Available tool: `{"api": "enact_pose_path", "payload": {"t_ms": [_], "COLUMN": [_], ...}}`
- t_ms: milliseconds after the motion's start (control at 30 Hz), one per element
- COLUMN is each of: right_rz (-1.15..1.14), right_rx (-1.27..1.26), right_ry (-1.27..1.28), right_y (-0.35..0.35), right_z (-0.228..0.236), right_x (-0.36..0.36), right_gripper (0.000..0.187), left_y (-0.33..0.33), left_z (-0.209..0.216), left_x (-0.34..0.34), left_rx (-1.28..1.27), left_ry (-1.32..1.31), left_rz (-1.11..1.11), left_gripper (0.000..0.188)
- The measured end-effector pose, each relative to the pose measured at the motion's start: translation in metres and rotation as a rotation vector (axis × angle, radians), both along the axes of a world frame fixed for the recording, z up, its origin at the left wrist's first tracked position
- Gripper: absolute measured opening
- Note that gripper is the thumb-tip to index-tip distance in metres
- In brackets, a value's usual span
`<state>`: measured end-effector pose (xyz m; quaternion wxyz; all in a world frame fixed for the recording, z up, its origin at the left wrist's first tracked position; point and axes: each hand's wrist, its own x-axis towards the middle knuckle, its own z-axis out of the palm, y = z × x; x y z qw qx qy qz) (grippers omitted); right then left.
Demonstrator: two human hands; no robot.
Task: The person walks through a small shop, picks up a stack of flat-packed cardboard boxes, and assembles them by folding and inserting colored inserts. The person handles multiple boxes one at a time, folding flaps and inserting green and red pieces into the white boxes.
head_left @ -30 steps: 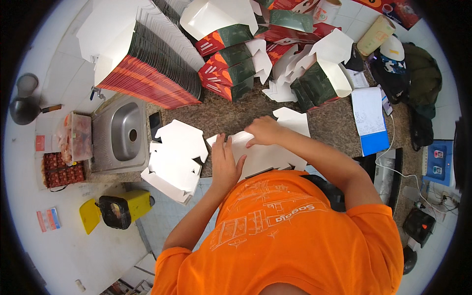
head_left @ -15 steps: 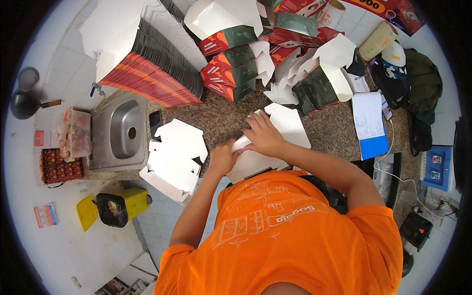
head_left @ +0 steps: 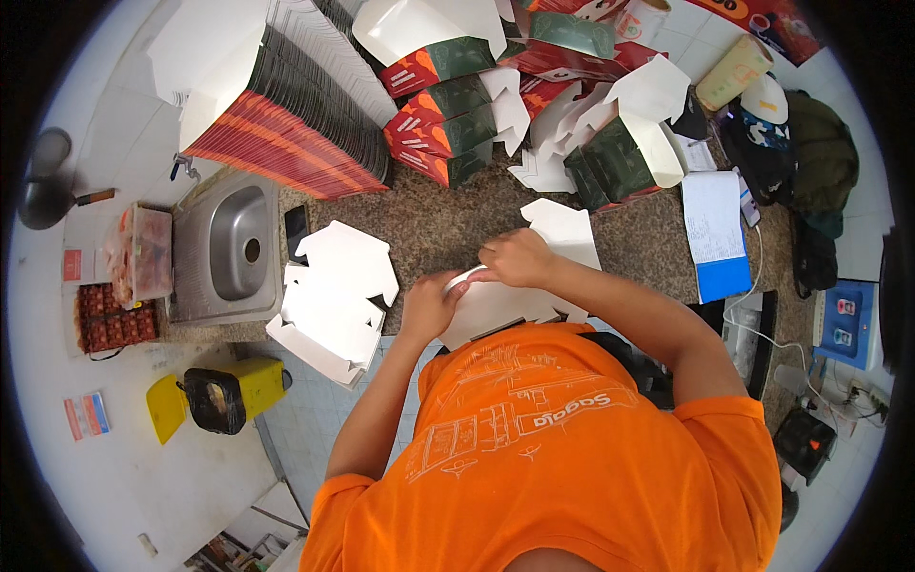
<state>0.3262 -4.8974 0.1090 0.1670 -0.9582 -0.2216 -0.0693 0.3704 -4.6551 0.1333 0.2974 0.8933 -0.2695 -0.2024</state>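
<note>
I'm pinching the raised edge (head_left: 466, 275) of the white card (head_left: 510, 310) in left grip (head_left: 427, 303) and right grip (head_left: 518, 258), both equally near; over the bench (head_left: 429, 234) the card is spreading beneath and rightward of them, that edge slanting rightward and away

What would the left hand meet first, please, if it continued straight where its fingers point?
Likely the right hand, close ahead along the white card, though depth there is unclear.
</note>
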Motion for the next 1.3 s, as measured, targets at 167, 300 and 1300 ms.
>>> {"api": "enact_pose_path", "payload": {"t_ms": [167,300,1300], "right_rz": [0.046,0.026,0.407], "right_rx": [0.018,0.06,-0.096], "right_ry": [0.054,0.074,1.137], "right_y": [-0.002,-0.002,-0.001], "right_z": [0.003,0.008,0.011], "right_x": [-0.003,-0.013,0.13], "right_gripper": [0.042,0.031,0.057], "left_y": [-0.006,-0.013,0.014], "left_z": [0.005,0.008,-0.013], "left_x": [-0.014,-0.024,0.115], "left_rx": [0.14,0.146,0.247], "left_ry": [-0.064,-0.222,0.584], "left_rz": [0.094,0.103,-0.345], "left_gripper": [0.029,0.025,0.079]}}
